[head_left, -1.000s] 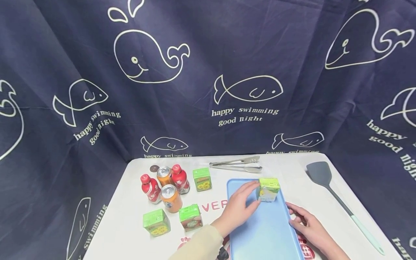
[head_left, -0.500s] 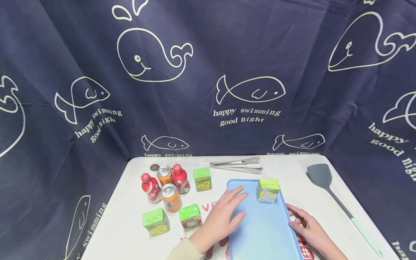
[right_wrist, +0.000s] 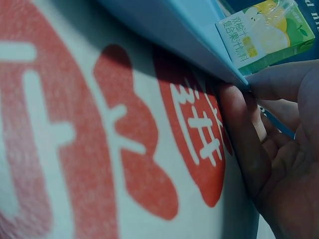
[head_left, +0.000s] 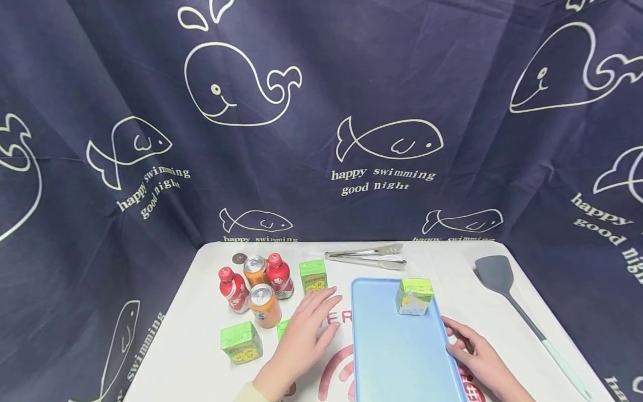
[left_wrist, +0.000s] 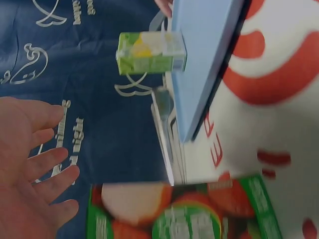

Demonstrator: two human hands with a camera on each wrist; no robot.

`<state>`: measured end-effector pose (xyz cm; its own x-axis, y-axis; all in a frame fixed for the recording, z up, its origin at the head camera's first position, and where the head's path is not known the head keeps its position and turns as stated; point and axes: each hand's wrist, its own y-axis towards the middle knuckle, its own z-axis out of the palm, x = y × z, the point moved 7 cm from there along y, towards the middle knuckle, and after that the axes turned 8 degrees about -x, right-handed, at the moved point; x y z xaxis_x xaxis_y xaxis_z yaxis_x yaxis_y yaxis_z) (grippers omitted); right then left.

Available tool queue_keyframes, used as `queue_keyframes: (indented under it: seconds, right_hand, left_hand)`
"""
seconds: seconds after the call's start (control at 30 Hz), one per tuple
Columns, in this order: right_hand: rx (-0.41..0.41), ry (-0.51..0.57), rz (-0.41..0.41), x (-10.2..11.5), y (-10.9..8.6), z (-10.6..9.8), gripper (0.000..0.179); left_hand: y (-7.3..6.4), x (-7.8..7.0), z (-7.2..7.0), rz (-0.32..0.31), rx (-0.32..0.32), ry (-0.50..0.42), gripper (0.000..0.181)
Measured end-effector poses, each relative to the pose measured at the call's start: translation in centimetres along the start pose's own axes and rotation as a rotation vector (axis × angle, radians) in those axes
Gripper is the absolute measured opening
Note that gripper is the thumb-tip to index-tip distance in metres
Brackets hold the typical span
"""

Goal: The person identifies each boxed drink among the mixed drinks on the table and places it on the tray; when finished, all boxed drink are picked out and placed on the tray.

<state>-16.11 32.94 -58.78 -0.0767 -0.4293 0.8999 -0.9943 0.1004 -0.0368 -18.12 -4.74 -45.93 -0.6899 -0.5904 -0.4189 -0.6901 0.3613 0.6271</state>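
Head view: on the white table (head_left: 201,346), a flat blue plastic tray (head_left: 397,346) carries one pale green juice carton (head_left: 414,296) near its far right corner. I see my right hand (head_left: 477,357) steadying the tray's right edge, fingers straight. My left hand (head_left: 301,338), fingers spread, hovers over a green carton with fruit print (left_wrist: 189,214); gripping it looks next.
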Motion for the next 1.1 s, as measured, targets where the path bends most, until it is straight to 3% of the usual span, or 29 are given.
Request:
queue_keyframes:
  seconds: [0.43,0.73,1.1]
  right_hand:
    - [0.004,0.022,0.019,-0.2,0.0,0.0,0.06]
    - [0.01,0.013,0.068,-0.6,-0.1,0.2,0.062]
    - [0.022,0.012,0.111,-1.0,0.0,0.1,0.064]
  left_hand:
    - [-3.2,4.3,-3.8,-0.172,-0.102,0.004,0.043]
    - [-5.1,7.0,-6.2,-0.279,-0.17,0.065,0.041]
    - [-7.1,8.9,-8.7,-0.331,-0.254,0.092,0.043]
